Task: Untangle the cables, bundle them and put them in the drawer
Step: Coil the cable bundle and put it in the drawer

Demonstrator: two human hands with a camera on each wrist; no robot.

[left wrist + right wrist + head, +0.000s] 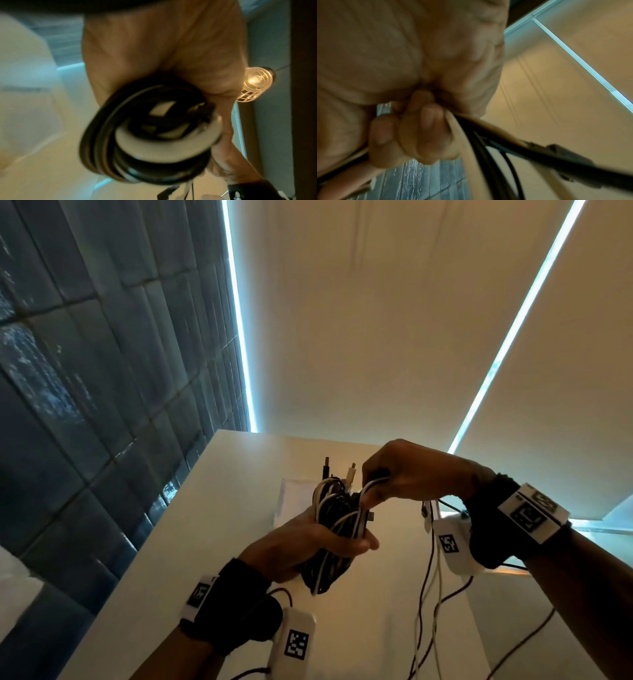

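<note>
A coiled bundle of black and white cables [334,529] hangs above the white tabletop [219,508]. My left hand [308,546] grips the bundle around its middle from below. At the bundle's top right, my right hand [380,491] pinches a white cable strand [368,489]. Two plug ends [342,470] stick up from the top of the coil. The left wrist view shows the coil [147,132] end-on, blurred, against my palm. In the right wrist view my curled fingers [426,129] hold black and white strands [488,136], and a black connector [570,152] sticks out to the right. No drawer is in view.
A white sheet [294,494] lies on the table behind the bundle. Thin wires [431,594] dangle from the wrist cameras over the table's right side. A dark tiled wall [102,371] stands to the left, beige blinds [376,320] behind. A lit cage lamp [254,83] shows in the left wrist view.
</note>
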